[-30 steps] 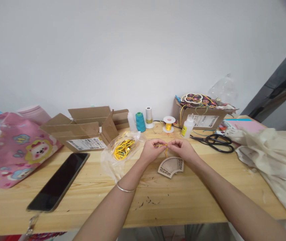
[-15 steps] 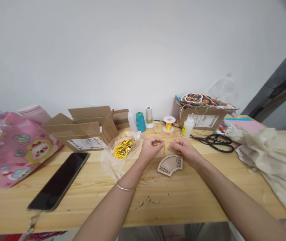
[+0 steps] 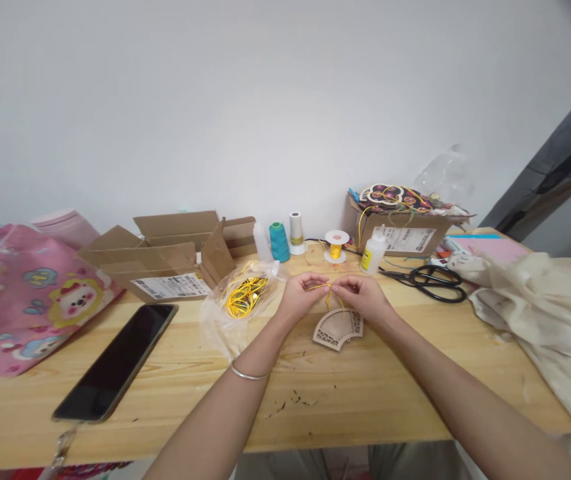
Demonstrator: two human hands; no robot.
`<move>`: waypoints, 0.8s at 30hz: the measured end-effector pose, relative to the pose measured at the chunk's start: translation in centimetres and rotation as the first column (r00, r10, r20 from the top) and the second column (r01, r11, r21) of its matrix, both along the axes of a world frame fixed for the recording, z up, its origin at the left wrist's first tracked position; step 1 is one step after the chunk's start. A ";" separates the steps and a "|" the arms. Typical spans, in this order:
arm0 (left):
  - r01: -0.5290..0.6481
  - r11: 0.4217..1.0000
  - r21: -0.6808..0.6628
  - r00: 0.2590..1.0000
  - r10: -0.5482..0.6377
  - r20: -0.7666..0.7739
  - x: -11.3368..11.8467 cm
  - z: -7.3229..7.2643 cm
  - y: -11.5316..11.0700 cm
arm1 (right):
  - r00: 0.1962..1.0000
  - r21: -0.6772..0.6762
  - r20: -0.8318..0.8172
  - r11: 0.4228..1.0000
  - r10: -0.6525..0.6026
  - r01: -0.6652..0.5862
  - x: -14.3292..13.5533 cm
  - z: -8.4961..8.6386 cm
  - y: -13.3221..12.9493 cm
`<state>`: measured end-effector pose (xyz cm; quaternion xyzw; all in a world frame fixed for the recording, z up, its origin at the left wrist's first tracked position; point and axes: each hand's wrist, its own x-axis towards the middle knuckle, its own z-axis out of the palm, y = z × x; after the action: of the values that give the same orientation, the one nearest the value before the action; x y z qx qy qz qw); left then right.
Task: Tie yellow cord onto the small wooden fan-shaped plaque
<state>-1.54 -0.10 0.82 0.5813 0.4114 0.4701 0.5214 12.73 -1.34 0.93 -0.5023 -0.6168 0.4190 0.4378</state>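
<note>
A fan-shaped wooden piece point(image 3: 337, 328) with cut-out patterns at both ends hangs or lies just below my hands, over the table. Yellow cord point(image 3: 328, 299) runs from its top edge up to my fingertips. My left hand point(image 3: 301, 295) pinches the yellow cord between thumb and fingers. Close beside it, my right hand point(image 3: 360, 295) is closed at the same cord, its fingertips almost touching those of the left. A knot or loop between the fingertips is too small to make out.
Behind my hands stand a yellow thread spool point(image 3: 336, 247), a glue bottle point(image 3: 373, 252) and a teal cone point(image 3: 279, 242). Black scissors point(image 3: 433, 283) and cloth point(image 3: 540, 300) lie right. Left are bagged yellow cord point(image 3: 245, 297), a phone point(image 3: 118, 360) and an open box point(image 3: 160, 267).
My right hand has moved left to meet the left hand and now pinches the cord. A second strand of cord shows between the hands and the wooden piece. The view has shifted slightly.
</note>
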 end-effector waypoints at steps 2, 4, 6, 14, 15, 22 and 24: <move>0.029 1.000 -0.010 0.999 -0.029 0.014 0.0 -0.1 0.0 | 1.000 0.013 0.015 1.000 0.004 -0.004 0.0 0.2 0.0; 0.052 0.999 -0.013 0.998 -0.052 0.022 0.0 -0.1 -0.1 | 1.000 0.031 0.017 0.999 0.012 -0.013 0.0 0.3 -0.1; 0.056 0.998 -0.009 0.998 -0.056 0.015 0.0 -0.2 -0.1 | 1.000 0.039 0.011 0.999 0.024 -0.025 0.0 0.3 -0.1; 0.026 1.000 0.002 0.996 -0.025 -0.080 0.1 -0.3 0.0 | 0.997 0.064 0.022 0.995 0.073 -0.074 -0.1 0.3 -0.2; 0.026 1.000 0.001 0.996 -0.026 -0.081 0.2 -0.3 0.0 | 0.997 0.068 0.034 0.995 0.074 -0.076 -0.1 0.2 -0.2; 0.070 0.998 -0.009 0.995 -0.070 -0.068 0.4 -0.4 -0.1 | 0.981 0.173 0.177 0.979 0.077 -0.108 0.4 -0.9 0.4; 0.071 0.997 -0.012 0.995 -0.072 -0.064 0.4 -0.4 -0.1 | 0.978 0.191 0.199 0.976 0.063 -0.102 0.5 -1.0 0.4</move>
<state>-1.16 -0.23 0.45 0.6080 0.4091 0.4302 0.5271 13.21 -0.91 -0.05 -0.4677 -0.7155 0.3224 0.4066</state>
